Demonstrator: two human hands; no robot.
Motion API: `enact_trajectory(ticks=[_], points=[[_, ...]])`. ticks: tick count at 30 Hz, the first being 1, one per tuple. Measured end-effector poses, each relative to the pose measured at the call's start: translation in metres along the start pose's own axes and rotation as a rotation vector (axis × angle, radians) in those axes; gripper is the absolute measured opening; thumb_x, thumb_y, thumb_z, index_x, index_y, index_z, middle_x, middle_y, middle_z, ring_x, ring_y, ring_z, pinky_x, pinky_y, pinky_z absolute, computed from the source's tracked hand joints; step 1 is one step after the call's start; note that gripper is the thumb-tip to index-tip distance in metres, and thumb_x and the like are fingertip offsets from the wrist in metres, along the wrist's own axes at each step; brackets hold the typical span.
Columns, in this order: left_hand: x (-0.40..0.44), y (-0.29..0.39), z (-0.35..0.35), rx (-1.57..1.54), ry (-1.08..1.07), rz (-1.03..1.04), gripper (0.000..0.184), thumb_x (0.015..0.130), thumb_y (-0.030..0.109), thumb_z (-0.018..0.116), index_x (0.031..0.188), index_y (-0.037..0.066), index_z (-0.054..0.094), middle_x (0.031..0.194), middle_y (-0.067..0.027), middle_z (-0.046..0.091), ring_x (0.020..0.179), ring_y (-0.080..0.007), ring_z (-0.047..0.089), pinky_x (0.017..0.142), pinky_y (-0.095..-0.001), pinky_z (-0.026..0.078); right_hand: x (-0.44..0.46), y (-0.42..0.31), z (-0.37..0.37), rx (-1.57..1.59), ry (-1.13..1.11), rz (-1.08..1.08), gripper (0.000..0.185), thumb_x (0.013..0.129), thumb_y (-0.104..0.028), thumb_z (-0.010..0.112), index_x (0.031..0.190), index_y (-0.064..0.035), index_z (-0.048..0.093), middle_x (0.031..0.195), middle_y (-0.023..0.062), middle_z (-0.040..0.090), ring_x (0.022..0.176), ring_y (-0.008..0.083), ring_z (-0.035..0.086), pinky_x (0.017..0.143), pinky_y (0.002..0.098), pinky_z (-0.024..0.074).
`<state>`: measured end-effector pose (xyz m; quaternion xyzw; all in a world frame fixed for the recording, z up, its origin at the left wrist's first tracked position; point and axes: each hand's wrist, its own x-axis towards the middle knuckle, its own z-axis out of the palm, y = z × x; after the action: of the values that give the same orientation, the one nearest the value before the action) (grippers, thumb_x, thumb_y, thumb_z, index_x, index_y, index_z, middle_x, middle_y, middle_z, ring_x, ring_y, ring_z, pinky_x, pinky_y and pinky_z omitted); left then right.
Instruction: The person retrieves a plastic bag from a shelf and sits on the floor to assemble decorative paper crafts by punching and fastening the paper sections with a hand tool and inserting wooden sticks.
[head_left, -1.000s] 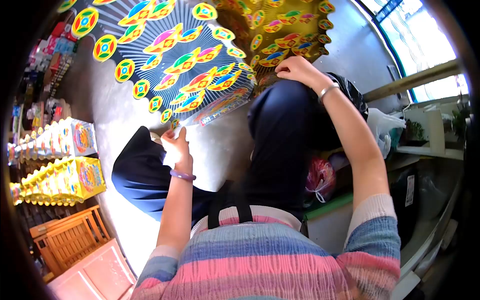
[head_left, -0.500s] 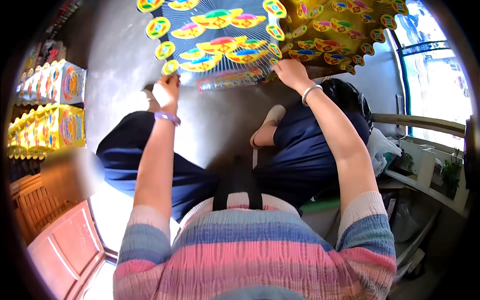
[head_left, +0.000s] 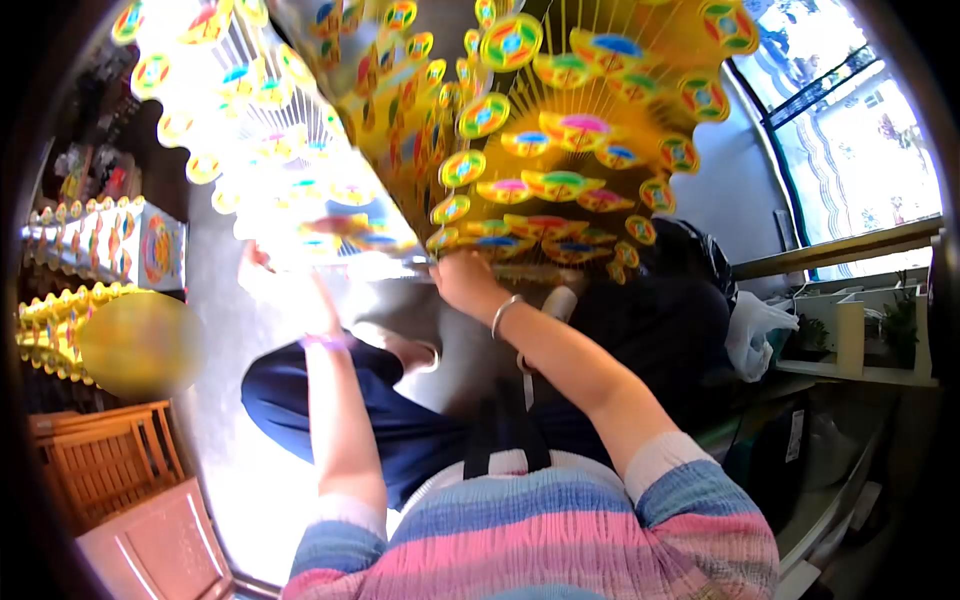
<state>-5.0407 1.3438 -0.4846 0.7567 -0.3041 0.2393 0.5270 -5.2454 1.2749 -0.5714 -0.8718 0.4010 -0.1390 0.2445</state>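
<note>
A large shiny foil paper box [head_left: 560, 150] with printed ingot shapes and scalloped, coin-patterned edging fills the top of the view. Its silver side [head_left: 290, 140] is on the left, washed out by glare, and its gold side is on the right; they meet near the bottom middle. My right hand [head_left: 470, 285] is closed on the lower edge by that corner, a bangle on its wrist. At the lower left of the silver side, my left hand [head_left: 280, 285] has its fingers curled at the edge; bright light blurs its outline.
Similar silver [head_left: 155, 245] and gold [head_left: 45, 335] foil boxes stand at the left. Below them are a slatted wooden piece [head_left: 110, 450] and a pink panel [head_left: 160, 540]. A white plastic bag [head_left: 755, 335], a planter [head_left: 850, 335] and a window [head_left: 850, 140] are on the right.
The foil box has turned and come closer, its silver side shifting left and its gold side swinging toward the middle. Both hands have moved left and lower in view.
</note>
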Motion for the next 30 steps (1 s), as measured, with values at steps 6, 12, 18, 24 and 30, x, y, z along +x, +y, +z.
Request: enact_trajectory(ticks=[6, 12, 18, 24, 30], points=[[-0.045, 0.066, -0.004, -0.312, -0.427, 0.296, 0.022, 0.078, 0.001, 0.063, 0.100, 0.002, 0.058, 0.088, -0.0104, 0.060, 0.083, -0.0224, 0.057, 0.076, -0.0313, 0.045, -0.014, 0.007, 0.017, -0.094, -0.003, -0.046, 0.027, 0.082, -0.025, 0.055, 0.071, -0.0033, 0.068, 0.070, 0.0165, 0.063, 0.067, 0.0348, 0.061, 0.065, 0.0457, 0.0474], [-0.067, 0.100, 0.002, -0.287, -0.586, 0.245, 0.025, 0.076, 0.002, 0.067, 0.100, 0.000, 0.060, 0.084, -0.0093, 0.050, 0.070, -0.0210, 0.050, 0.063, -0.0311, 0.044, -0.032, 0.003, -0.002, -0.148, 0.028, -0.097, 0.021, 0.078, -0.016, 0.052, 0.069, -0.0050, 0.068, 0.068, 0.0171, 0.064, 0.063, 0.0347, 0.062, 0.061, 0.0460, 0.0470], [-0.073, 0.093, 0.007, -0.195, -0.529, 0.329, 0.010, 0.079, 0.003, 0.063, 0.088, 0.006, 0.064, 0.077, -0.0111, 0.057, 0.066, -0.0270, 0.057, 0.059, -0.0355, 0.047, -0.049, 0.003, -0.025, -0.019, -0.102, -0.094, 0.033, 0.082, -0.029, 0.053, 0.067, -0.0022, 0.065, 0.068, 0.0173, 0.062, 0.066, 0.0357, 0.062, 0.064, 0.0472, 0.0483], [-0.068, 0.073, 0.015, -0.060, -0.522, 0.496, 0.009, 0.079, 0.003, 0.064, 0.088, 0.003, 0.065, 0.082, -0.0116, 0.062, 0.071, -0.0277, 0.059, 0.066, -0.0367, 0.047, -0.138, 0.008, -0.168, 0.377, 0.204, -0.012, 0.021, 0.082, -0.023, 0.060, 0.087, -0.0043, 0.067, 0.076, 0.0148, 0.064, 0.068, 0.0291, 0.062, 0.062, 0.0388, 0.0494], [-0.068, 0.054, 0.026, -0.187, -0.567, 0.417, 0.013, 0.082, 0.008, 0.065, 0.092, 0.000, 0.068, 0.084, -0.0103, 0.065, 0.070, -0.0206, 0.060, 0.065, -0.0327, 0.047, -0.274, 0.134, -0.252, 0.731, 1.088, 0.545, 0.023, 0.091, -0.016, 0.050, 0.090, 0.0007, 0.066, 0.074, 0.0067, 0.065, 0.063, 0.0116, 0.061, 0.057, 0.0221, 0.0480]])
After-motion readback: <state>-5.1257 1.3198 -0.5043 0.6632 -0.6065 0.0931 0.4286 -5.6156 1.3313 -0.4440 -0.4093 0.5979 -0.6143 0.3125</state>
